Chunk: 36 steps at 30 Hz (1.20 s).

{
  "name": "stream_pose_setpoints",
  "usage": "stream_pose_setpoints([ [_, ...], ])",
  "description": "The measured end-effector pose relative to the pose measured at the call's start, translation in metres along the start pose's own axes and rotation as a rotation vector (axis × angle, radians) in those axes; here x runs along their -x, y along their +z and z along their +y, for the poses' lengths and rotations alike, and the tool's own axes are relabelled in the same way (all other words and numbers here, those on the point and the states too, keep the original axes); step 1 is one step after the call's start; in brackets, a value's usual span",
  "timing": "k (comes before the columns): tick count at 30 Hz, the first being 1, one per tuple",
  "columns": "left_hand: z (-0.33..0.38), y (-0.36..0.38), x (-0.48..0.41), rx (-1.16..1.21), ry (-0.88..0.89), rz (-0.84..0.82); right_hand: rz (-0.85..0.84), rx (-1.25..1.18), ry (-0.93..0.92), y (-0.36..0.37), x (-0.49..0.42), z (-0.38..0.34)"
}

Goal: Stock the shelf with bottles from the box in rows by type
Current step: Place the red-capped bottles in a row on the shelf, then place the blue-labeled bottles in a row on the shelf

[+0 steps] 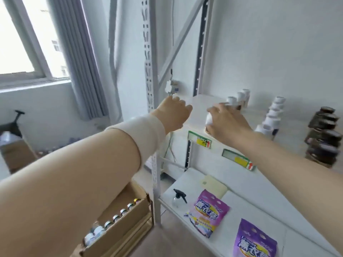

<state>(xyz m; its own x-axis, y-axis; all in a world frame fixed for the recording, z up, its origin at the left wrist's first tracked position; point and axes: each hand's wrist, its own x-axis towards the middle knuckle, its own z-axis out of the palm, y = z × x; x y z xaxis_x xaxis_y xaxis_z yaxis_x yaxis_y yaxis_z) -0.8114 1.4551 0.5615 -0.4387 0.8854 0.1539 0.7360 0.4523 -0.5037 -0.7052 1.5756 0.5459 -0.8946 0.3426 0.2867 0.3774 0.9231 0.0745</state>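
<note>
On the upper shelf (200,102), a white-capped bottle (209,118) held.
It stands near the front edge with the right hand (229,120) curled round it; the left hand (173,113) seems to rest on the shelf's corner, grip unclear. The box (118,217) sits below.

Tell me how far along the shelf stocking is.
Done: three rows stand on the upper shelf, a left white-capped row, a middle white-capped row and a dark-capped row. In hand: the right hand grips a white bottle at the left row's front; the left hand is at the shelf corner. Left: bottles wait in the box.
</note>
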Motion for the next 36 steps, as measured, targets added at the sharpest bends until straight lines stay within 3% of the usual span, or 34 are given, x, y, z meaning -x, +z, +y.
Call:
stream_pose_setpoints([
  [7, -0.114, 0.184, 0.114, 0.165, -0.226, -0.274, -0.240, -0.088, -0.266, 0.127, -0.057, -0.205],
  [12, -0.141, 0.305, 0.182, 0.323, -0.361, -0.495, -0.471, -0.042, -0.450, 0.226, -0.059, -0.301],
  [18, -0.141, 0.417, 0.213, 0.491, -0.424, -0.735, -0.662, 0.015, -0.631, 0.326, -0.074, -0.352],
  [25, -0.110, 0.532, 0.234, 0.723, -0.633, -0.980, -0.923, 0.016, -0.781, 0.443, -0.096, -0.393],
  [33, -0.069, 0.688, 0.248, 0.810, -0.773, -1.165, -1.181, -0.016, -0.831, 0.609, -0.088, -0.458],
  [36, -0.060, 0.747, 0.243, 0.810, -0.862, -1.226, -1.244, -0.068, -0.760, 0.666, -0.085, -0.490],
])
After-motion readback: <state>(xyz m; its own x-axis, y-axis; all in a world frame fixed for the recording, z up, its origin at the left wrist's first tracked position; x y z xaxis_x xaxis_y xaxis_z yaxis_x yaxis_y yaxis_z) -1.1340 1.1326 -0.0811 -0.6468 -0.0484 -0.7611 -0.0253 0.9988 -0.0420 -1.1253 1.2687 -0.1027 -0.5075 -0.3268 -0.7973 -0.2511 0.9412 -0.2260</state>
